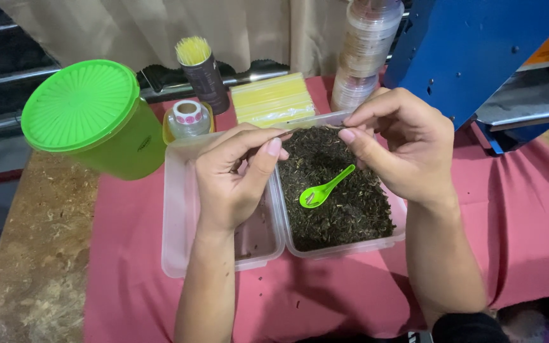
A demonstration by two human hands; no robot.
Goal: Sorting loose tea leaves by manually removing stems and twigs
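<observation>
My left hand (pixel 236 174) and my right hand (pixel 401 143) are raised above two clear plastic boxes. The fingertips of both hands pinch something small and thin between them; I cannot make out what it is. The right box (pixel 351 244) is full of dark dried tea leaves (pixel 338 203), and a small green plastic spoon (pixel 324 188) lies on the leaves. The left box (pixel 179 209) sits under my left hand and looks nearly bare, with a few crumbs.
A lime green lidded canister (pixel 90 117) stands at the back left. Behind the boxes are a small jar with a tape roll (pixel 189 117), a dark tube of yellow sticks (pixel 201 73), a yellow pack (pixel 273 98), stacked clear lids (pixel 366 51) and a blue machine (pixel 471 51). A red cloth (pixel 135 273) covers the table.
</observation>
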